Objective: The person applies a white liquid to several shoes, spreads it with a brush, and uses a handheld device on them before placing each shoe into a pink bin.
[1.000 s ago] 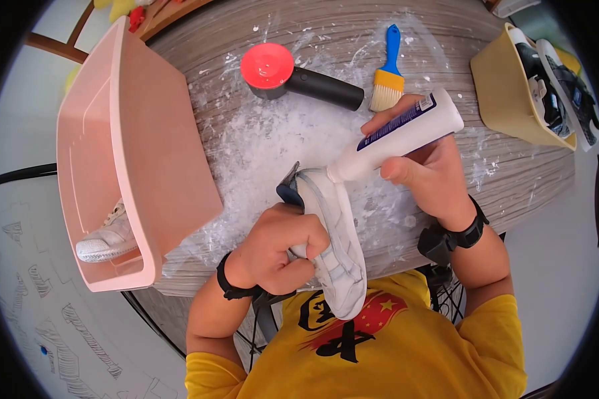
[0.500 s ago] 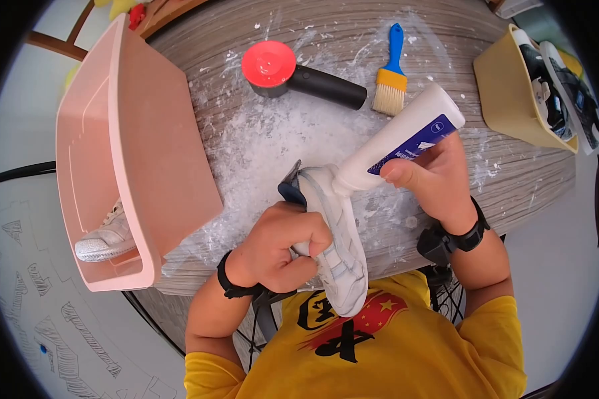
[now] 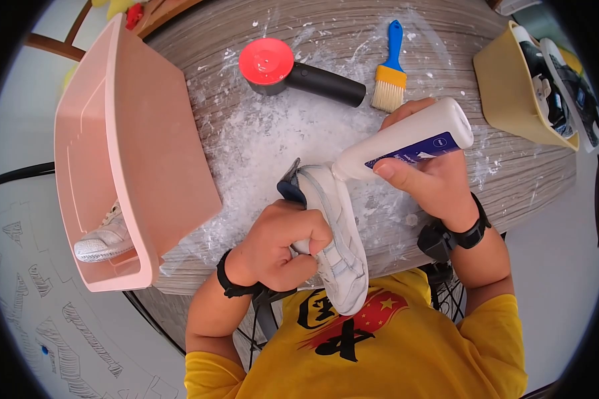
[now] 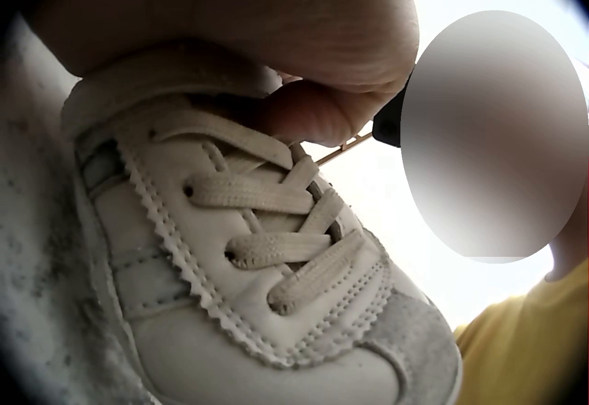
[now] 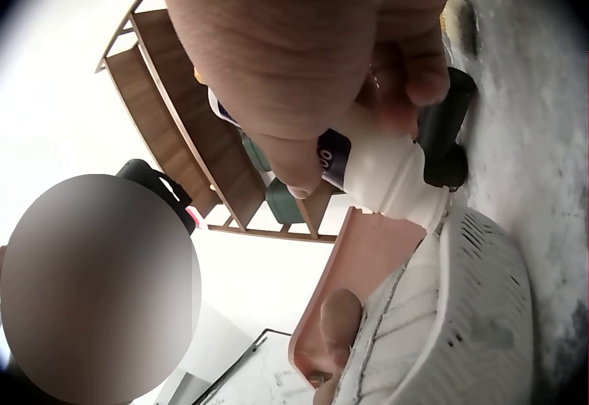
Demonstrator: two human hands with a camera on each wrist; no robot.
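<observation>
A pale white lace-up shoe (image 3: 343,243) is held over the near side of the table, its toe pointing at the yellow shirt. My left hand (image 3: 276,243) grips it at the opening, fingers curled in by the tongue. Laces and toe of the shoe (image 4: 239,258) fill much of the left wrist view. In my right hand (image 3: 436,183) is a white squeeze bottle (image 3: 406,136) with a dark blue label, tilted neck-down. The bottle's neck (image 5: 428,198) meets the shoe's side near the heel, just above the textured sole (image 5: 492,304).
Beyond the shoe lie a black-handled device with a red round head (image 3: 266,61) and a blue-handled brush (image 3: 389,76). A pink bin (image 3: 163,139) at left holds another shoe (image 3: 106,236). At right, a yellow bin (image 3: 506,90) contains dark shoes. White residue covers the tabletop (image 3: 239,159).
The bottle has rolled in my right hand so its label faces differently, and its base rose then dipped again. Its neck stays by the heel. My left hand keeps its grip on the shoe.
</observation>
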